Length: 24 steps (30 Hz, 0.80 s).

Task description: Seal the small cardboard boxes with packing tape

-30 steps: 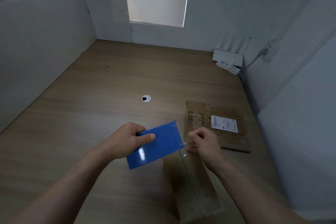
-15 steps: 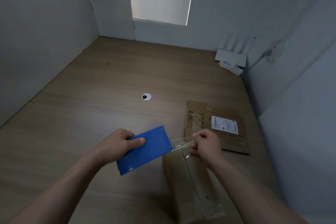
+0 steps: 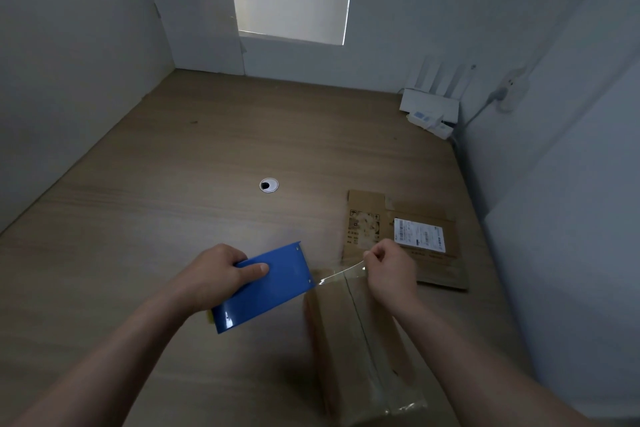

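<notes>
The left hand [image 3: 214,276] grips a blue tape dispenser [image 3: 273,291] above the wooden table [image 3: 166,204], thumb across its top. A clear strip of tape [image 3: 341,273] runs from the dispenser to the right hand [image 3: 391,274], which pinches the strip's free end. The small cardboard box [image 3: 346,343] lies on the table just below the strip, nearer the right hand, with a flattened labelled carton [image 3: 436,263] beyond it.
</notes>
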Available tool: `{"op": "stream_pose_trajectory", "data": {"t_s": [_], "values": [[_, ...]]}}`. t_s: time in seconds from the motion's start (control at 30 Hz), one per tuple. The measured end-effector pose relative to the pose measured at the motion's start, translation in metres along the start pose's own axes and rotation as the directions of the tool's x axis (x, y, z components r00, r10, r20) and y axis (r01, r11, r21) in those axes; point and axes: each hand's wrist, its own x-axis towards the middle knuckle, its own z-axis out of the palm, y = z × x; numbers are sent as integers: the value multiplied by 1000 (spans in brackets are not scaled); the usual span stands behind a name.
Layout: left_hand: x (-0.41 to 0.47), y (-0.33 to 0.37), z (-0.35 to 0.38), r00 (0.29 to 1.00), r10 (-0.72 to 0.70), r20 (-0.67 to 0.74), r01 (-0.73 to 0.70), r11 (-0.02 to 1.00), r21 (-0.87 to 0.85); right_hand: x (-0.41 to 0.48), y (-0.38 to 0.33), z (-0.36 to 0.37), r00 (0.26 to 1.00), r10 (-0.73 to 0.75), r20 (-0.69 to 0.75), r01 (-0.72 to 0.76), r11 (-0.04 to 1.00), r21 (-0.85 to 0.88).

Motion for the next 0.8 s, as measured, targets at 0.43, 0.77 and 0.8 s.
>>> {"op": "stream_pose_trajectory", "data": {"t_s": [0.43,0.77,0.8], "values": [[12,4,-2,1000,-19,16,18,997,76,-2,11,13,998,25,-55,-21,997,73],[15,4,13,999,-50,14,49,996,81,0,37,18,955,296,15,-294,939,176],[16,3,13,998,-59,16,58,995,80,-2,39,15,944,329,2,-324,931,168]]}}
